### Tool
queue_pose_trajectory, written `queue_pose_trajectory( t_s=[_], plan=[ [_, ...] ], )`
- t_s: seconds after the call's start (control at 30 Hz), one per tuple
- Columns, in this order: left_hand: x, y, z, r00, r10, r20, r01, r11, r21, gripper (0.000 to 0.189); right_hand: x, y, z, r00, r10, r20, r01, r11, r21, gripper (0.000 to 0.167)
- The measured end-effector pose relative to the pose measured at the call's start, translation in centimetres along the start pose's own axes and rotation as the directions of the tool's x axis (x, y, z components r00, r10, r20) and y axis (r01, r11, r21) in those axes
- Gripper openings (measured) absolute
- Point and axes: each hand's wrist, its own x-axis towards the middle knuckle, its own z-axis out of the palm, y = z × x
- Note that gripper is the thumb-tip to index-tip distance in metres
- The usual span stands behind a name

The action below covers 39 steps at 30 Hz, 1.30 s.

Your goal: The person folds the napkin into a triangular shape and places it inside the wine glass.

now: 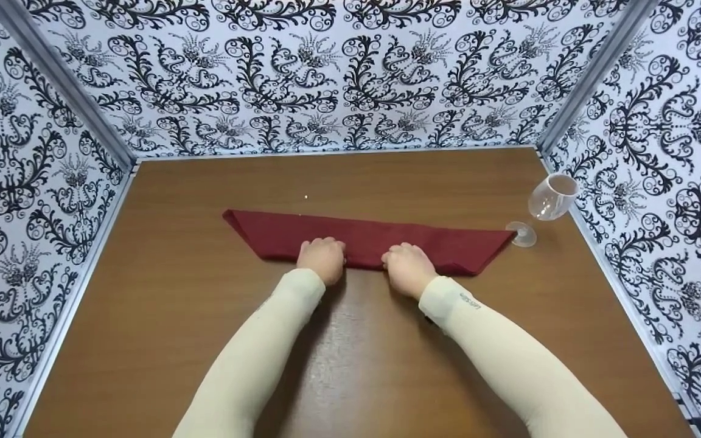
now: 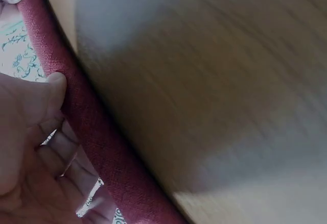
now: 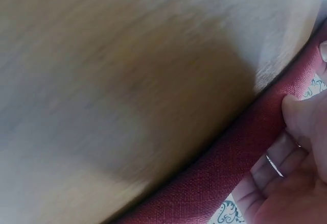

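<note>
A dark red cloth napkin (image 1: 366, 237), folded into a long band with slanted ends, lies across the middle of the wooden table. My left hand (image 1: 321, 260) grips its near edge just left of centre. To the right, my right hand (image 1: 409, 269) holds the same edge, a short gap away. In the left wrist view the thumb (image 2: 53, 91) presses on the folded edge, with the fingers behind the cloth. Likewise, the right wrist view has the thumb (image 3: 294, 113) against the cloth's rounded edge, fingers partly hidden beyond it.
A clear stemmed wine glass (image 1: 551, 199) stands at the table's right side, its foot by the napkin's right corner. Patterned black-and-white panels (image 1: 350, 73) enclose the table (image 1: 162, 304) at the back and both sides. Metal posts rise at the back corners.
</note>
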Motion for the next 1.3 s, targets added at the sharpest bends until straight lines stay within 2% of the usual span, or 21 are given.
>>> queue_pose_trajectory(
  t_s=[0.13, 0.23, 0.5, 0.7, 0.77, 0.87, 0.97, 1.03, 1.17, 1.3],
  plan=[
    [0.3, -0.1, -0.4, 0.998, -0.047, 0.045, 0.050, 0.997, -0.061, 0.017, 0.1, 0.0, -0.4, 1.000, 0.028, 0.014, -0.029, 0.997, 0.068, 0.011],
    [0.4, -0.1, -0.7, 0.996, -0.075, 0.048, 0.079, 0.993, -0.089, 0.017, 0.3, 0.0, -0.7, 0.999, 0.050, 0.005, -0.050, 0.993, 0.104, 0.009],
    [0.3, -0.1, -1.0, 0.996, -0.093, -0.007, 0.090, 0.982, -0.169, 0.006, 0.5, -0.3, -0.9, 0.994, 0.110, 0.018, -0.111, 0.992, 0.060, 0.015],
    [0.8, -0.5, -0.6, 0.992, -0.121, 0.044, 0.128, 0.960, -0.250, 0.015, 0.7, -0.5, -0.9, 0.985, 0.163, 0.059, -0.168, 0.983, 0.072, 0.016],
    [0.9, -0.5, -0.6, 0.991, -0.125, 0.040, 0.131, 0.957, -0.258, 0.016, 0.8, -0.4, -0.8, 0.982, 0.178, 0.066, -0.184, 0.979, 0.088, 0.016],
    [0.7, -0.2, -0.7, 0.995, -0.103, -0.009, 0.099, 0.972, -0.212, 0.016, 0.9, -0.4, -0.7, 0.978, 0.199, 0.055, -0.205, 0.969, 0.135, 0.016],
    [0.4, 0.2, -0.7, 0.997, -0.036, -0.062, 0.030, 0.995, -0.099, 0.020, 0.8, -0.3, -0.5, 0.980, 0.200, 0.017, -0.200, 0.963, 0.180, 0.014],
    [0.2, 0.4, -0.5, 0.996, 0.013, -0.089, -0.015, 1.000, -0.013, 0.024, 0.7, -0.3, -0.4, 0.984, 0.174, -0.024, -0.167, 0.969, 0.181, 0.014],
    [-0.3, 0.7, 0.0, 0.989, 0.076, -0.129, -0.062, 0.992, 0.108, 0.024, 0.4, -0.5, -0.2, 0.994, 0.061, -0.088, -0.056, 0.996, 0.063, 0.020],
    [-0.8, 1.4, 0.1, 0.981, 0.126, -0.149, -0.096, 0.976, 0.194, 0.023, 0.3, -0.8, -0.1, 0.996, -0.019, -0.083, 0.014, 0.998, -0.058, 0.015]
  ],
)
